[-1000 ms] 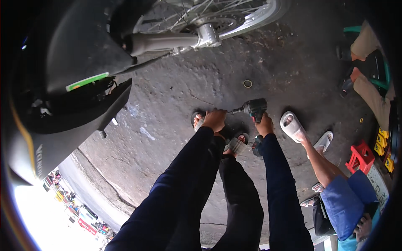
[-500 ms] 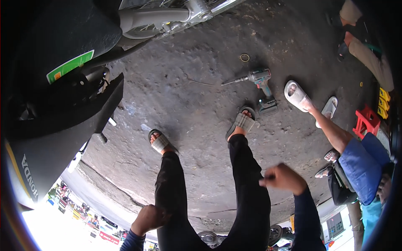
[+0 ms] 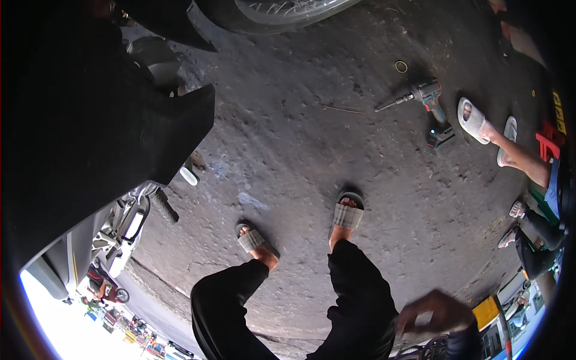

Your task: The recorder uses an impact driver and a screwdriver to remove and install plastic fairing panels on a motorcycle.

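My right hand (image 3: 437, 313) hangs beside my right knee at the lower right, somewhat blurred and in shadow. Its fingers bend loosely, with a pale gap between them, and I see nothing held. No part of my left hand shows. A teal-and-black cordless power drill (image 3: 429, 99) with a long dark bit lies on the ground, well ahead of my feet. Left of its tip lies a thin rod or wire (image 3: 345, 110), and beyond it a small yellowish ring (image 3: 401, 66). Dark motorbike bodywork (image 3: 132, 132) fills the left side.
I stand in plaid sandals (image 3: 349, 215) on rough dark ground (image 3: 294, 156). Part of a wheel (image 3: 288, 13) is at the top. To the right are another person's white-sandalled foot (image 3: 474, 121), a red stool (image 3: 547, 141) and other people's feet. Street vehicles show lower left.
My view has shifted, so the drill now appears further right and the bodywork larger. My left hand has left the picture. My right hand appears lower, and my knees are spread wider.
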The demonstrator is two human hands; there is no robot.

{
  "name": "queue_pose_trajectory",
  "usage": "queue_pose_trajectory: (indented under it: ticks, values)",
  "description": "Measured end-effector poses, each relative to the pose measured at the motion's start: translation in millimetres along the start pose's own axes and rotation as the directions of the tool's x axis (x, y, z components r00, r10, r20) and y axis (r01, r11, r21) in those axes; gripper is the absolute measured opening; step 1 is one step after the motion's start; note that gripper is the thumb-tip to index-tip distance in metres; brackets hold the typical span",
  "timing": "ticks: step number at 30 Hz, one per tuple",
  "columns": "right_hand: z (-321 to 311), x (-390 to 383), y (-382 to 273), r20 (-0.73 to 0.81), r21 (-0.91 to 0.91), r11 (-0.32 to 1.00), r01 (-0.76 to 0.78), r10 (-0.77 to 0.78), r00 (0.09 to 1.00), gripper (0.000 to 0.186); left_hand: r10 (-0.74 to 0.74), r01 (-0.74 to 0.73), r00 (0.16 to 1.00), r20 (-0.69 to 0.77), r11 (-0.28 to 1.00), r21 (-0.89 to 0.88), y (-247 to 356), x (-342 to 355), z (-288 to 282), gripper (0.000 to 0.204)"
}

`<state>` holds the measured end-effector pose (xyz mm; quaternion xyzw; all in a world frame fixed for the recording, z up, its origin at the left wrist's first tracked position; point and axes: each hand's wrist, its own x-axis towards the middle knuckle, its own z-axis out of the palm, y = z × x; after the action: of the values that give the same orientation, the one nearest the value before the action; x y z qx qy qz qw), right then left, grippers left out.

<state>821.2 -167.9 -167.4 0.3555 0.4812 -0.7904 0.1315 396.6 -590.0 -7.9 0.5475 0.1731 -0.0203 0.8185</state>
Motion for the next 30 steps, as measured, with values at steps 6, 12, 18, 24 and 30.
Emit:
queue_pose_trajectory:
  ticks: [6, 12, 18, 24, 30]
  values:
    - [-249.4, 151.1, 151.1, -0.707, -0.692, 0.512, -0.508, -0.624, 0.334, 0.074, -0.144, 0.219, 0.963, -0.226, 0.907, 0.359, -191.3, 145.3, -238.3, 0.019]
    - [-321.3, 215.8, 183.7, -0.871, -0.487, 0.553, -0.676, -0.364, 0.330, 0.046, 0.362, 0.210, 0.373, -0.854, 0.864, 0.457, -239.1, 286.9, -410.5, 0.014]
    - [-232.7, 224.3, 195.2, -0.689, -0.451, 0.892, -0.005, -0.345, 0.637, 0.033, 0.166, -0.273, 0.170, -0.971, 0.955, 0.115, -240.7, 326.8, -419.7, 0.034]
    - [5.6, 222.2, 87.0, -0.511, -0.303, 0.946, 0.115, -0.263, 0.818, 0.036, -0.204, -0.907, -0.297, -0.933, -0.245, 0.342, -164.9, 218.0, -370.4, 0.071]
    - [111.8, 229.6, 25.2, -0.306, -0.423, 0.896, 0.134, -0.280, 0.910, 0.033, 0.145, -0.803, -0.492, -0.858, -0.455, 0.384, -162.6, 137.7, -362.6, 0.038]
